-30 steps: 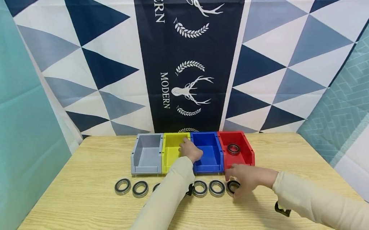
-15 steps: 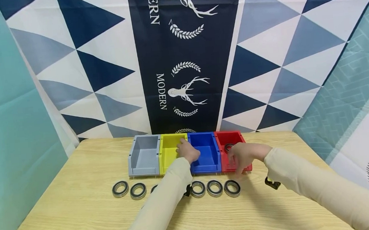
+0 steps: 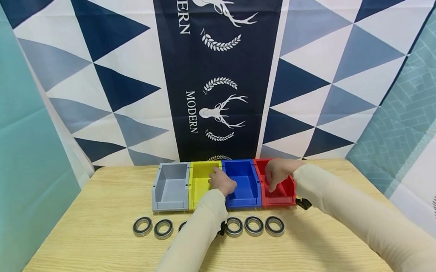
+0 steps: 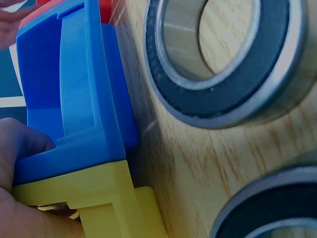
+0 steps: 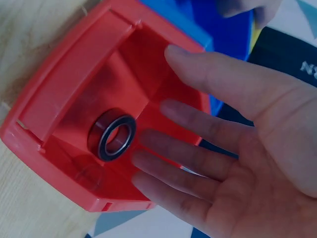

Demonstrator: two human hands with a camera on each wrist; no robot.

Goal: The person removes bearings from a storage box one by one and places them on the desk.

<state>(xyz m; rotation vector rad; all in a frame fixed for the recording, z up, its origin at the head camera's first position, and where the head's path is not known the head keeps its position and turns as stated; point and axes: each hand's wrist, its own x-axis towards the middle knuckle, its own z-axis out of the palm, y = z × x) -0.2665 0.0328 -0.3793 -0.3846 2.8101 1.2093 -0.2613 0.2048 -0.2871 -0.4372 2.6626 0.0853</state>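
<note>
My left hand grips the shared wall between the yellow bin and the blue bin. In the left wrist view its thumb hooks into the blue bin and fingers reach inside the yellow one. My right hand hovers over the red bin, its fingers straight and spread in the right wrist view. Inside that bin a ball bearing with a black seal leans tilted near the fingertips, not grasped. In the head view the right hand hides this bearing.
A grey bin ends the row on the left. In front of the bins, several ball bearings lie in a line on the wooden table; my left forearm covers part of the line. A patterned cloth hangs behind.
My right hand has gone from the rightmost bearing on the table forward to above the red bin; that bearing stays on the table. My left hand keeps its hold on the bin wall.
</note>
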